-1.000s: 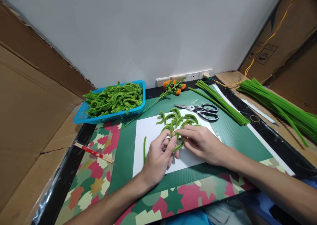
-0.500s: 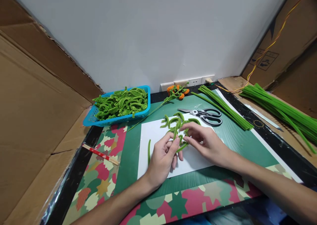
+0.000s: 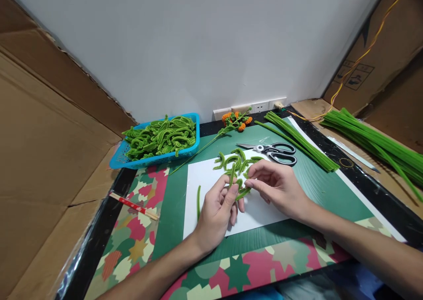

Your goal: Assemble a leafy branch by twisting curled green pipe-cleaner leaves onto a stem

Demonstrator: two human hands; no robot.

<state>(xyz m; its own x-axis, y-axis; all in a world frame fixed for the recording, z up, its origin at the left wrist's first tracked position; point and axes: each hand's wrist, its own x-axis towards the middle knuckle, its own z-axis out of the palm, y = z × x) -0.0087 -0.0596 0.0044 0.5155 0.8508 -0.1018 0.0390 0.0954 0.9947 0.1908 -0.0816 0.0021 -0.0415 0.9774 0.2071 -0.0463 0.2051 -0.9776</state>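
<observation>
Between its thumb and fingers my left hand (image 3: pixel 216 209) pinches a short green fuzzy stem (image 3: pixel 232 175), which points upward over the white paper (image 3: pixel 194 176). My right hand (image 3: pixel 277 187) is just to the right, its thumb and index fingertips brought close together beside the green pieces; whether something thin lies between them is too small to tell. Several curved green pieces (image 3: pixel 229 160) lie on the paper behind my hands. One straight green piece (image 3: pixel 198 203) rests near the paper's left edge.
Scissors (image 3: pixel 277 152) lie open behind my right hand. Further off are an orange-flowered stem (image 3: pixel 228 127), a blue basket (image 3: pixel 155 160) of green pieces and green stem bundles (image 3: pixel 300 141) (image 3: pixel 373 141). Chopsticks (image 3: pixel 134 206) lie at left.
My right hand has moved slightly right, away from the stem in my left hand, and its thumb and index finger have come closer together. My left hand has hardly moved.
</observation>
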